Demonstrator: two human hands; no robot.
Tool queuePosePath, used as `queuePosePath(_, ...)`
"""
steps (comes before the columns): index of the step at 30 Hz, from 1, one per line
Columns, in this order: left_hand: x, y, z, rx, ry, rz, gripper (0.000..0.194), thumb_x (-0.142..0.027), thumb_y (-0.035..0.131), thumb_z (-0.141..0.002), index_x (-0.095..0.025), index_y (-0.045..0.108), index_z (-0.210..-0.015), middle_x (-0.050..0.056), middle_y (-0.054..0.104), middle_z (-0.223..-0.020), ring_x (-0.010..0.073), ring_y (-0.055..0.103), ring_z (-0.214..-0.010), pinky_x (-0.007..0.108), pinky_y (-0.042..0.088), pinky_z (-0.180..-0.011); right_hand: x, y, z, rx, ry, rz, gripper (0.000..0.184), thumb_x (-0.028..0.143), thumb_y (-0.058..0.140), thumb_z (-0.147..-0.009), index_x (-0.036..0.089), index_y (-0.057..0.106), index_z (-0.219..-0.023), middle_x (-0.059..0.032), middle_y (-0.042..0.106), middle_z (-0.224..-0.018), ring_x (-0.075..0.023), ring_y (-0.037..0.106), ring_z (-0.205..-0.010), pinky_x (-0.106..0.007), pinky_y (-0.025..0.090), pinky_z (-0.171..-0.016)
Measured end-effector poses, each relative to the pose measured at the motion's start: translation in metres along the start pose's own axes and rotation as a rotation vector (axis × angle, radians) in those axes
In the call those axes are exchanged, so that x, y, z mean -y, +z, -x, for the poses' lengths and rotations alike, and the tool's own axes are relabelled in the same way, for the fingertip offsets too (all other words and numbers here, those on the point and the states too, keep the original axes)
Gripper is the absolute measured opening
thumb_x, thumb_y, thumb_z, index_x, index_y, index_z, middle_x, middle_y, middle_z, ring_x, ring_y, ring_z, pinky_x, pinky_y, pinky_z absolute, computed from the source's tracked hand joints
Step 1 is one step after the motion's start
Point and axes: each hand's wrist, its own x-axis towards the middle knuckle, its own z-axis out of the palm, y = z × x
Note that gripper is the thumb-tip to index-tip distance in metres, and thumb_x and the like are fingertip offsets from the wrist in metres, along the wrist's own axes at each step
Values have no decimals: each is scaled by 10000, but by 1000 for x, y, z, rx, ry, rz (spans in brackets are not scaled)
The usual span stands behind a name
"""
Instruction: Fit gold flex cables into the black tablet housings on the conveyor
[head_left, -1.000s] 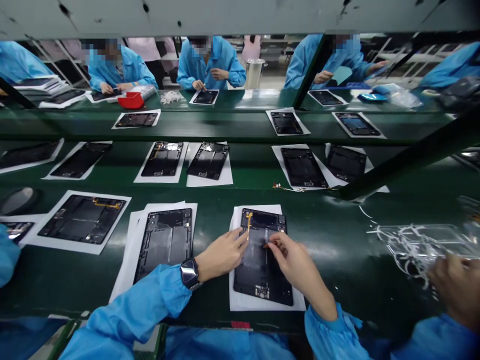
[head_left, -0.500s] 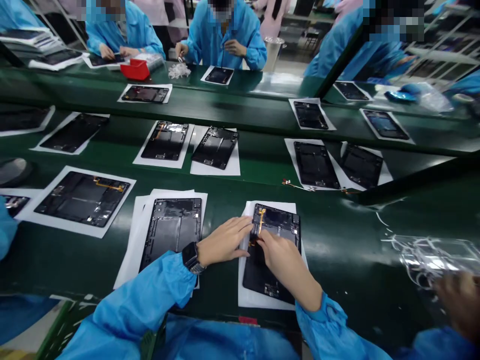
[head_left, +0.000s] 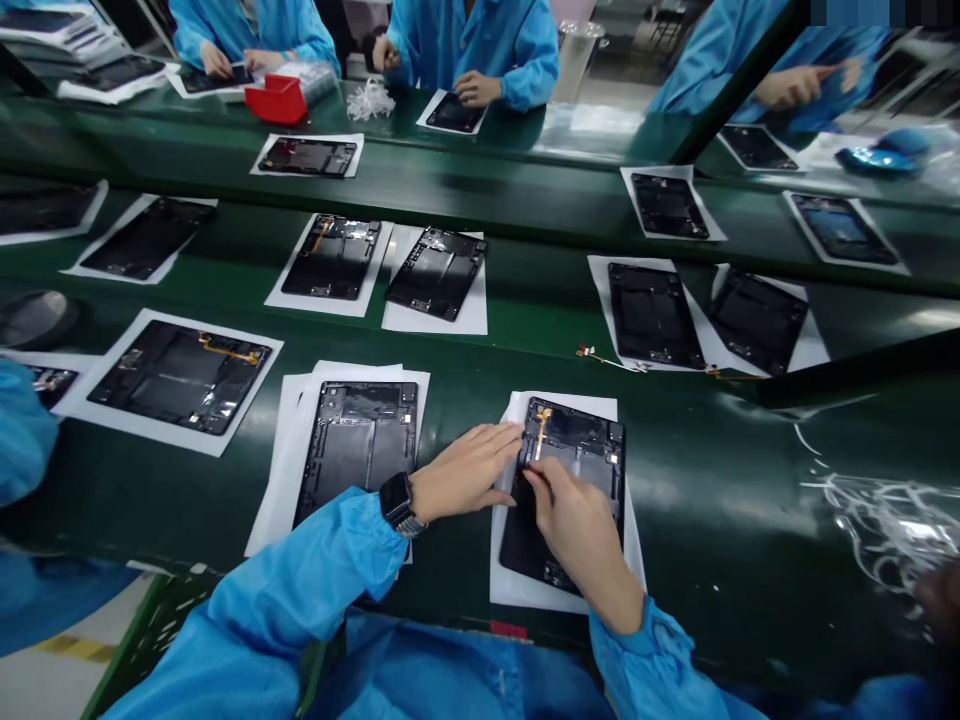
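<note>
An opened black tablet body [head_left: 581,440] lies on a white sheet [head_left: 525,590] on the green belt in front of me. A thin orange flex cable [head_left: 541,422] runs down its upper left part. My left hand [head_left: 465,470], a watch on its wrist, rests flat on the tablet's left edge with the fingers stretched out. My right hand [head_left: 570,525] lies over the tablet's middle, its fingertips pinched together just below the cable's lower end. Whether they grip the cable is hidden.
A second open tablet [head_left: 360,440] on white sheets lies just left. More tablets [head_left: 184,375] on paper line the belt and the far lanes [head_left: 439,270]. Loose clear plastic [head_left: 892,520] lies at the right. People in blue coats [head_left: 480,40] work across the line beside a red tray [head_left: 274,98].
The view has tilted downward and shifted. My right hand moved up the tablet from its middle to the cable's lower end, and my left hand stayed on the left edge.
</note>
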Motion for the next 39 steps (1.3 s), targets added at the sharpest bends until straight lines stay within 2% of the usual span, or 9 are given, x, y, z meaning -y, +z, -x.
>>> queuePosePath(3,-1,-1,-1,-2,4,11,771,-389,772,-783,-136,364,-1387,201,409,-1474,299,349,-1414,445,334,-1146,-3,-6,1,3,9,-116,186,250,396,-985,212,575,-954,-51,703,-817,-223,677,-703,-288,421,-596)
queuePosePath(8,0,-1,-1,0,6,0,773,-398,785,-767,-116,385,-1366,207,415,-1466,312,358,-1405,437,323,-1152,-7,-8,10,-77,20,-252,178,271,418,-988,226,589,-1009,-43,718,-935,-214,692,-806,-297,477,-702)
queuePosePath(12,0,0,0,-7,2,12,765,-383,784,-771,-117,383,-1365,203,415,-1466,304,355,-1408,430,323,-1154,-3,1,12,-61,7,-192,211,275,391,-998,207,589,-1021,-54,711,-878,-206,683,-741,-282,452,-638)
queuePosePath(15,0,0,0,-4,1,33,751,-379,770,-788,-153,367,-1380,193,399,-1481,302,345,-1415,445,320,-1153,4,5,6,-63,-16,-77,217,249,384,-996,188,590,-969,-47,691,-780,-196,659,-658,-270,382,-559)
queuePosePath(20,0,0,-1,3,-10,37,754,-364,789,-768,-160,375,-1365,186,412,-1472,306,357,-1406,442,330,-1147,15,-6,-10,25,-81,104,151,150,449,-952,177,591,-910,-49,699,-790,-200,655,-658,-283,291,-532)
queuePosePath(24,-1,0,-1,-22,6,43,767,-380,790,-764,-172,369,-1372,175,416,-1472,296,370,-1400,437,340,-1141,9,-17,-7,64,-10,137,115,187,490,-962,189,592,-908,-28,688,-724,-193,647,-627,-280,275,-524)
queuePosePath(27,0,0,-1,-15,14,30,756,-390,786,-766,-168,381,-1365,181,415,-1470,304,372,-1397,438,332,-1145,4,-15,0,48,14,181,123,210,482,-975,185,588,-916,-31,680,-710,-191,639,-604,-284,263,-515)
queuePosePath(35,0,3,-1,19,-4,28,736,-392,774,-778,-155,393,-1362,188,407,-1469,309,347,-1409,440,318,-1152,17,4,-8,-3,-64,164,141,122,456,-943,170,582,-904,-52,700,-806,-187,667,-688,-289,285,-533)
queuePosePath(39,-3,-4,-1,29,-23,29,750,-410,762,-790,-170,379,-1389,172,420,-1465,292,369,-1393,435,343,-1132,1,0,2,-104,-40,-10,187,199,445,-966,194,631,-944,-30,712,-805,-181,673,-680,-266,356,-557)
